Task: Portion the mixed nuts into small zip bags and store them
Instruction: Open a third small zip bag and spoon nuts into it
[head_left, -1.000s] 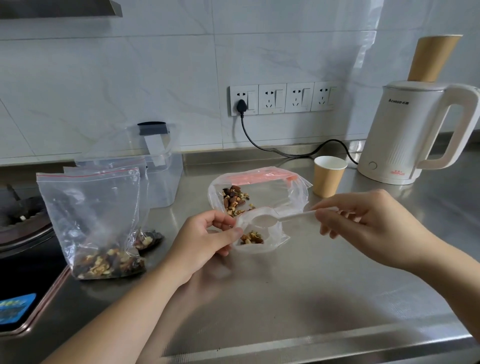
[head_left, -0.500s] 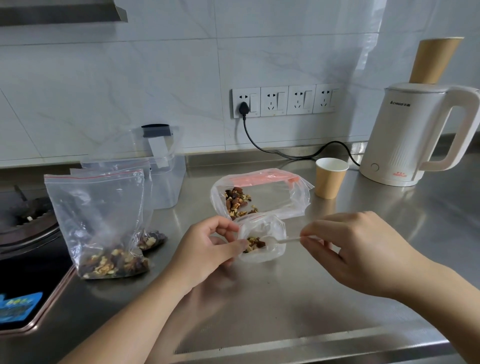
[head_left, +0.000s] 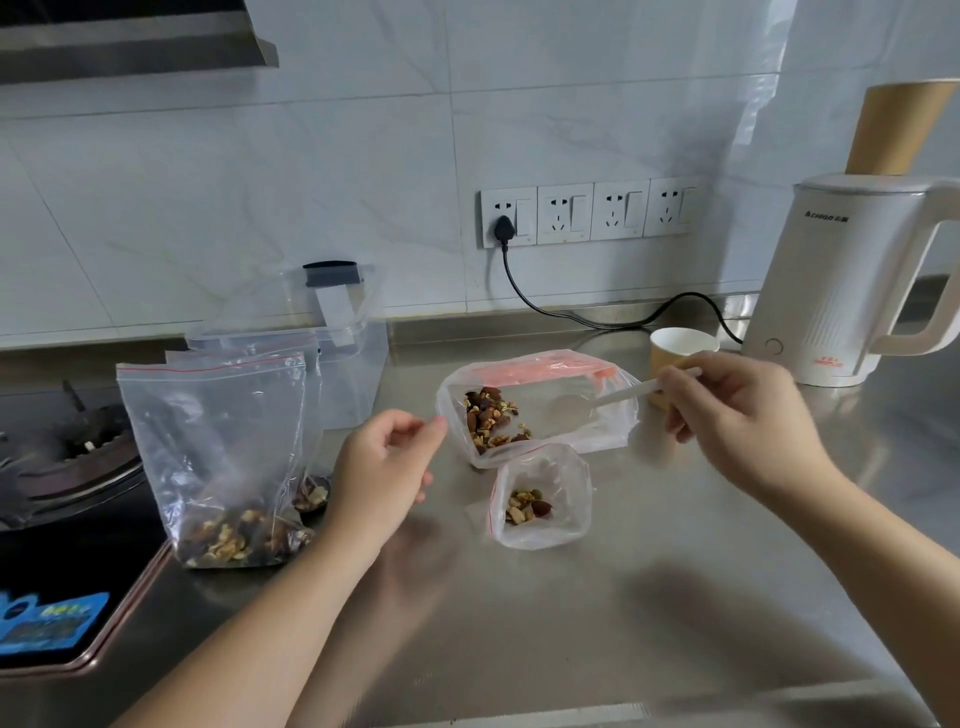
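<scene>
— Starting with the hands: what is their condition?

— Right hand pinches the handle of a white plastic spoon, fingers curled round it. The spoon's bowl reaches into the mouth of the large source bag; through the plastic I cannot tell whether it carries anything. Left hand holds nothing. Its fingers are loosely curled and it hovers above the steel counter, just beside the left edge of the source bag.

— Location of the nuts?

— Three places. A loose pile of mixed nuts lies in the left part of the source bag, which rests on its side with an orange-red zip strip at the back. A small zip bag stands open on the counter directly in front of it, apart from both hands, with a small portion at its bottom. To the left, a filled zip bag stands upright near the stove edge, nuts settled at its base, with at least one more bag behind it.

— Other items noted?

— A clear plastic container behind the upright bags. A paper cup partly behind the right hand. A white electric kettle at far right, its black cord plugged into the wall sockets. A gas hob at far left.
</scene>
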